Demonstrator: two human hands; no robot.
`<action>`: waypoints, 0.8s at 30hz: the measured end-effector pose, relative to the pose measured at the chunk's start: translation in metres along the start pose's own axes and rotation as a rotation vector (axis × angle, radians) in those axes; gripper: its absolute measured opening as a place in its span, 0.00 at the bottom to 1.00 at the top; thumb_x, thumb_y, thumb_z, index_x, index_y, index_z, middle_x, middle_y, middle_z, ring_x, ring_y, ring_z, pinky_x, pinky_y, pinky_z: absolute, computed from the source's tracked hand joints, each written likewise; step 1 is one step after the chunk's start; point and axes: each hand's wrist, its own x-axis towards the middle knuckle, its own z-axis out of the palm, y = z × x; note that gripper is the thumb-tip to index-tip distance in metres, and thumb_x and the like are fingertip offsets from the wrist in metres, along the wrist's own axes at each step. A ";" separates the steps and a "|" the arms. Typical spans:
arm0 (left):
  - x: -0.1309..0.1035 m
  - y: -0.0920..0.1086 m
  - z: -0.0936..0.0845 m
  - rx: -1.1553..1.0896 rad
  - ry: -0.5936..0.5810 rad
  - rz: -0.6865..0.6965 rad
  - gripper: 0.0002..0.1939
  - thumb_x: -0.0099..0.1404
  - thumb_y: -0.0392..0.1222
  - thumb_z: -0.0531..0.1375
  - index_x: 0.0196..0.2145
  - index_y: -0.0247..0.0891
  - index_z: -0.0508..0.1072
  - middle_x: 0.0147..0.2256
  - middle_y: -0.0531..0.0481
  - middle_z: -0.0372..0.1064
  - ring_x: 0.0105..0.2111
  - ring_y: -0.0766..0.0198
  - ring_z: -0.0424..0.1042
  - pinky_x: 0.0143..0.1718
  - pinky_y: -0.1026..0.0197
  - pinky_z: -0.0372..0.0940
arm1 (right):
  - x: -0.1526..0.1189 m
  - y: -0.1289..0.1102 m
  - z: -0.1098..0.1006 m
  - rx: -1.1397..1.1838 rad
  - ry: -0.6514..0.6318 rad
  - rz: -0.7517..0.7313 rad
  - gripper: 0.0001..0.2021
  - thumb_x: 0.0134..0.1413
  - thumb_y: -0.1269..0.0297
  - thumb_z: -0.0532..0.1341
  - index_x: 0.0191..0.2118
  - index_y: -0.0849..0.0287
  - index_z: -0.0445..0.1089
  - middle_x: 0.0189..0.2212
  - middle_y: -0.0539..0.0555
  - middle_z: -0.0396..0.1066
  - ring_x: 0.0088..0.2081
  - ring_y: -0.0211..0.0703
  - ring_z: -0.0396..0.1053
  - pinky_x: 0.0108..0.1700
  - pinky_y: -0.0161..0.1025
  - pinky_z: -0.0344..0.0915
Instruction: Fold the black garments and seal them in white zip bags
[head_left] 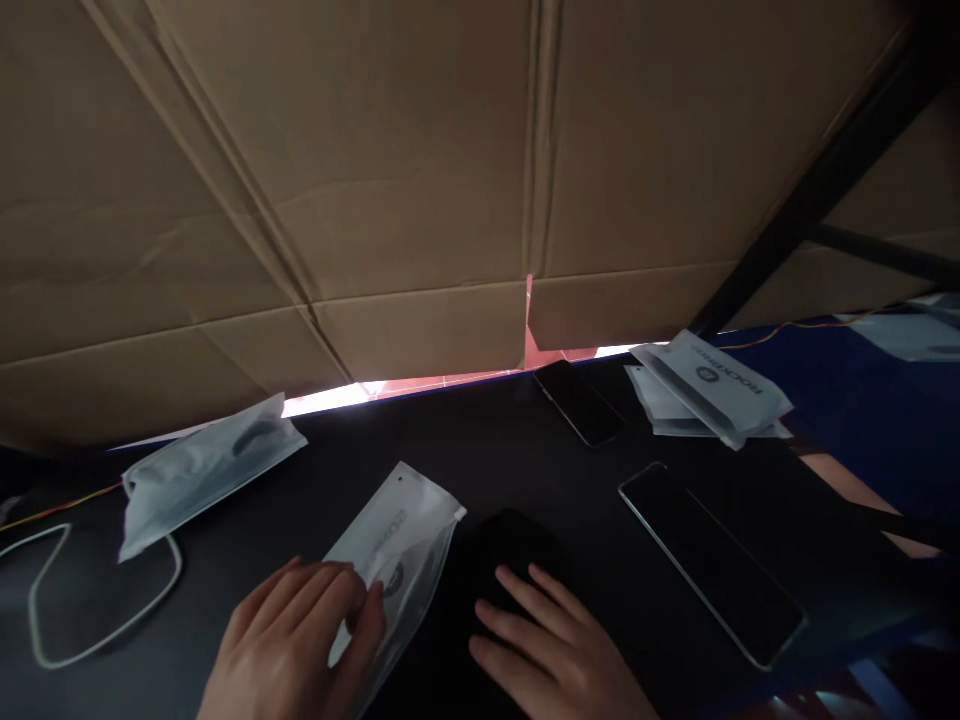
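Note:
My left hand (pixel 289 635) is closed, its fingers curled and the thumb near the index finger, on a translucent white plastic zip bag (pixel 397 515). Dark printed lettering and a round logo show on that bag, which lies slanted on the black tabletop (pixel 360 430). To the right, my right hand (pixel 551 645) is open, palm down with fingers spread over the dark surface beside the bag. A dark patch ahead of its fingertips is too dim to make out. Further right lies a phone (pixel 712 560), screen up and dark.
A second phone (pixel 577 402) lies near the table's far edge. Stacked printed bags (pixel 724 385) sit at the back right. Another filled bag (pixel 214 470) lies at left, near a white cable (pixel 105 640). A cardboard wall (pixel 420 170) and a black metal bar (pixel 810 195) stand behind.

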 end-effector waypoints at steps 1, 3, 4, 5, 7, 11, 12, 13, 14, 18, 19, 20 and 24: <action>0.001 0.000 0.001 -0.009 -0.007 0.002 0.15 0.80 0.45 0.55 0.33 0.46 0.72 0.32 0.56 0.79 0.32 0.60 0.82 0.50 0.49 0.71 | -0.004 0.000 0.000 0.021 0.033 0.034 0.14 0.77 0.55 0.62 0.59 0.54 0.78 0.56 0.49 0.84 0.62 0.52 0.79 0.62 0.50 0.78; 0.003 0.003 0.005 -0.058 -0.061 -0.017 0.14 0.79 0.43 0.55 0.34 0.46 0.73 0.34 0.56 0.80 0.33 0.60 0.83 0.51 0.49 0.73 | -0.009 -0.001 0.000 0.053 0.148 0.140 0.16 0.73 0.64 0.62 0.61 0.56 0.76 0.53 0.52 0.85 0.59 0.51 0.82 0.61 0.50 0.79; 0.004 0.007 0.007 -0.097 -0.093 -0.031 0.13 0.78 0.42 0.56 0.35 0.46 0.74 0.35 0.55 0.81 0.34 0.59 0.83 0.48 0.50 0.75 | -0.010 -0.003 0.000 0.055 0.220 0.207 0.19 0.70 0.67 0.61 0.63 0.57 0.75 0.52 0.54 0.85 0.57 0.51 0.82 0.60 0.50 0.79; 0.005 0.011 0.009 -0.143 -0.109 -0.054 0.12 0.78 0.42 0.56 0.35 0.46 0.74 0.38 0.53 0.82 0.37 0.59 0.84 0.46 0.52 0.77 | -0.010 -0.006 0.002 0.047 0.285 0.265 0.20 0.69 0.68 0.60 0.64 0.57 0.74 0.52 0.55 0.85 0.57 0.51 0.83 0.59 0.50 0.79; 0.006 0.021 0.013 -0.267 -0.108 -0.082 0.10 0.77 0.42 0.58 0.36 0.47 0.76 0.47 0.48 0.83 0.44 0.56 0.86 0.43 0.55 0.80 | -0.006 -0.015 0.011 0.010 0.363 0.306 0.19 0.72 0.64 0.58 0.63 0.56 0.75 0.51 0.56 0.85 0.57 0.53 0.82 0.59 0.51 0.78; 0.002 0.040 0.016 -0.570 -0.059 -0.181 0.09 0.77 0.43 0.57 0.39 0.47 0.77 0.61 0.45 0.78 0.60 0.53 0.81 0.59 0.54 0.78 | 0.011 -0.039 0.042 -0.032 0.416 0.235 0.17 0.80 0.58 0.53 0.52 0.52 0.81 0.45 0.51 0.86 0.52 0.51 0.82 0.57 0.49 0.76; -0.001 0.043 0.016 -0.625 -0.040 -0.244 0.10 0.78 0.42 0.57 0.39 0.47 0.77 0.63 0.45 0.77 0.63 0.53 0.79 0.62 0.53 0.76 | 0.015 -0.042 0.048 -0.019 0.406 0.220 0.16 0.80 0.61 0.54 0.49 0.52 0.81 0.43 0.49 0.86 0.50 0.48 0.82 0.55 0.47 0.75; -0.003 0.046 0.016 -0.664 -0.020 -0.313 0.11 0.78 0.42 0.56 0.39 0.47 0.77 0.64 0.46 0.75 0.64 0.53 0.77 0.64 0.54 0.74 | 0.019 -0.044 0.052 0.003 0.378 0.205 0.16 0.81 0.63 0.54 0.46 0.52 0.80 0.42 0.46 0.86 0.47 0.45 0.81 0.53 0.44 0.75; -0.005 0.048 0.016 -0.690 -0.010 -0.372 0.11 0.79 0.42 0.56 0.39 0.47 0.77 0.65 0.47 0.74 0.65 0.53 0.76 0.65 0.54 0.74 | 0.022 -0.044 0.053 0.028 0.337 0.179 0.16 0.81 0.64 0.54 0.44 0.51 0.80 0.42 0.43 0.85 0.44 0.41 0.81 0.51 0.41 0.74; -0.011 0.050 0.021 -0.716 -0.092 -0.319 0.11 0.79 0.43 0.58 0.39 0.47 0.80 0.63 0.48 0.77 0.65 0.51 0.76 0.72 0.47 0.66 | 0.030 -0.040 0.047 0.066 0.308 0.096 0.22 0.84 0.64 0.49 0.40 0.51 0.78 0.36 0.41 0.83 0.41 0.37 0.78 0.53 0.36 0.72; -0.012 0.048 0.023 -0.710 -0.133 -0.259 0.12 0.78 0.44 0.59 0.37 0.47 0.80 0.63 0.49 0.78 0.66 0.51 0.75 0.75 0.44 0.61 | 0.031 -0.040 0.046 0.053 0.334 0.113 0.23 0.84 0.65 0.48 0.40 0.51 0.78 0.35 0.42 0.83 0.40 0.38 0.78 0.52 0.38 0.72; -0.012 0.047 0.025 -0.699 -0.171 -0.200 0.12 0.78 0.44 0.60 0.35 0.47 0.80 0.62 0.50 0.79 0.67 0.50 0.74 0.77 0.41 0.57 | 0.032 -0.041 0.046 0.035 0.362 0.155 0.23 0.83 0.66 0.48 0.40 0.52 0.78 0.34 0.45 0.82 0.39 0.40 0.78 0.51 0.40 0.72; -0.014 0.041 0.031 -0.653 -0.197 -0.101 0.14 0.77 0.45 0.61 0.32 0.48 0.80 0.62 0.54 0.79 0.71 0.48 0.70 0.77 0.40 0.56 | 0.035 -0.053 0.065 -0.019 0.378 0.360 0.17 0.77 0.70 0.51 0.44 0.60 0.79 0.40 0.58 0.83 0.41 0.53 0.79 0.42 0.47 0.70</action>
